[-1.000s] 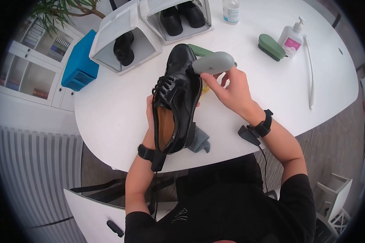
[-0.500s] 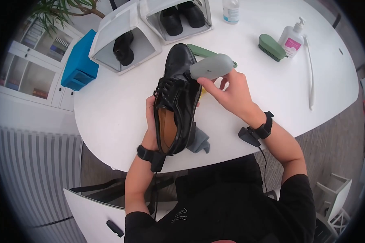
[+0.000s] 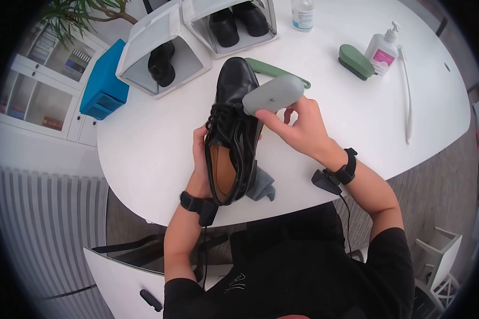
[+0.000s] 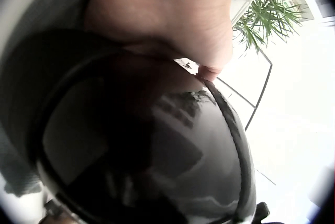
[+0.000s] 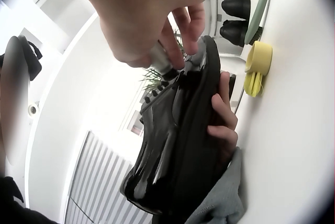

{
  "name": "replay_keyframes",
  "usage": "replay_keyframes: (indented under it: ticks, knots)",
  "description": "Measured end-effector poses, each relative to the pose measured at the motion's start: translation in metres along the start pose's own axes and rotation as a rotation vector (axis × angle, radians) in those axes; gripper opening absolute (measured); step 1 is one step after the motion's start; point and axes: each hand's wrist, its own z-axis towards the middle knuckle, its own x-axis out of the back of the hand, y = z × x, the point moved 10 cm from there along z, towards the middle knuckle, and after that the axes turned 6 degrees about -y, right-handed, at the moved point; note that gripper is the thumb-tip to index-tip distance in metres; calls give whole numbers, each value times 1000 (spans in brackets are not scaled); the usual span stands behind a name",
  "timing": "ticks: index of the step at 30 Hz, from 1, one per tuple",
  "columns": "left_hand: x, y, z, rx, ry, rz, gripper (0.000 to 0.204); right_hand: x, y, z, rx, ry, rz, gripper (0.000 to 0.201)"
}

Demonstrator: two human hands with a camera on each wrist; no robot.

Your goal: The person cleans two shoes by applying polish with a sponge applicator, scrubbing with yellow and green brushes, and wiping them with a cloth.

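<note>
My left hand (image 3: 198,157) holds a glossy black lace-up shoe (image 3: 234,87) from below and its left side, toe pointing away from me. In the right wrist view its fingertips (image 5: 225,111) curl round the sole. Between thumb and fingers, my right hand (image 3: 303,127) pinches a grey oval shoe polisher (image 3: 274,94), whose dark end overlaps the shoe's right side beside the laces (image 3: 216,118). The shiny black leather (image 4: 172,150) fills much of the left wrist view. Under the heel, a grey cloth (image 3: 262,187) lies on the white table (image 3: 149,143).
A long green tool (image 3: 282,73) lies beyond the shoe, near two boxes (image 3: 197,64) holding black shoes. Further right are a green brush (image 3: 355,61), a pump bottle (image 3: 382,52) and a long white stick (image 3: 407,101). A yellow band (image 5: 259,59) sits on the table.
My right hand has drawn the grey polisher back along the shoe's right side, from near the toe towards the laces. The shoe has turned slightly in my left hand.
</note>
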Motion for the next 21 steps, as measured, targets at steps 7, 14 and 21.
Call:
replay_keyframes:
  ticks: [7, 14, 21]
  knots:
    - [25, -4, -2, 29, 1, 62, 94, 1, -2, 1, 141, 69, -79, 35]
    - [26, 10, -5, -46, 203, 25, 75, -5, -12, -1, 142, -78, 106, 36]
    - [50, 16, 1, -97, -24, -164, 72, -25, -1, -5, 51, -129, 12, 32]
